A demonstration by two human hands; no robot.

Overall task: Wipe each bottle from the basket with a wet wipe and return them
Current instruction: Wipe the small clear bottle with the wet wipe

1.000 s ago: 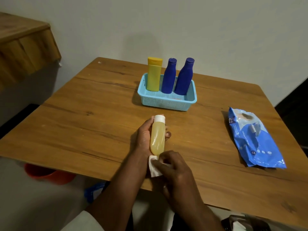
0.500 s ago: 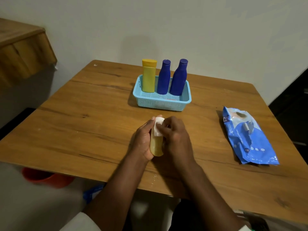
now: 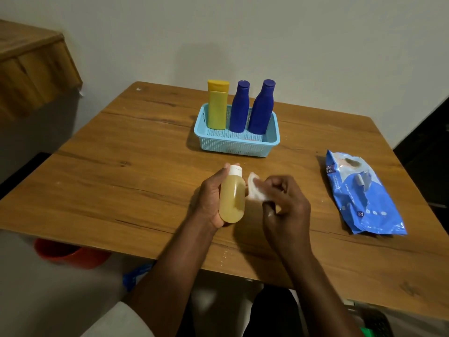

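My left hand (image 3: 211,198) is wrapped around the amber bottle (image 3: 232,199), palm against its left side and fingers curled behind it, one fingertip showing beside the white cap (image 3: 236,170); the bottle is held just above the wooden table (image 3: 116,181), cap pointing away from me toward the basket. My right hand (image 3: 283,203) sits just to the right of the bottle, fingers bunched closed with a crumpled white wet wipe (image 3: 255,188) pinched at the fingertips. The wipe is right beside the bottle's upper right side; I cannot tell whether it is touching the plastic. Farther out, past the bottle, the light blue basket (image 3: 237,147) stands on the table with three bottles upright along its back: a yellow bottle (image 3: 217,105) on the left, a blue bottle (image 3: 240,108) in the middle and a second blue bottle (image 3: 262,108) on the right, leaning slightly. The front part of the basket floor is bare. Well off to the right, the blue wipes pack (image 3: 362,193) lies flat on the table. Under the near left edge of the table I can see part of a red tub (image 3: 70,254) on the floor.
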